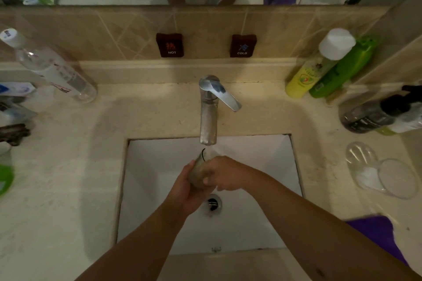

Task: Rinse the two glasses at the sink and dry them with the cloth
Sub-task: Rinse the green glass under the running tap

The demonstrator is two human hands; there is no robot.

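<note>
Both of my hands meet over the white sink point(262, 223), just below the spout of the tap point(208, 118); my left hand point(189, 186) is wrapped around the side of one glass point(201, 174), and my right hand point(225, 174) closes on it from the 3 o'clock side, fingers curled over its body; the glass is tilted, its mouth towards 12 o'clock under the spout, and a thin blur of water shows there; the drain point(213, 204) lies just at 6 o'clock of my hands; the second glass point(383, 172) lies on its side on the worktop point(57, 178) at 3 o'clock of the sink, well apart from my hands; the purple cloth point(374, 232) sits on the worktop at about 4 o'clock, partly hidden by my right forearm; at 1 o'clock stand a yellow bottle point(303, 80) and a green bottle point(342, 70), touching; a clear bottle point(52, 68) stands at 10 o'clock.
</note>
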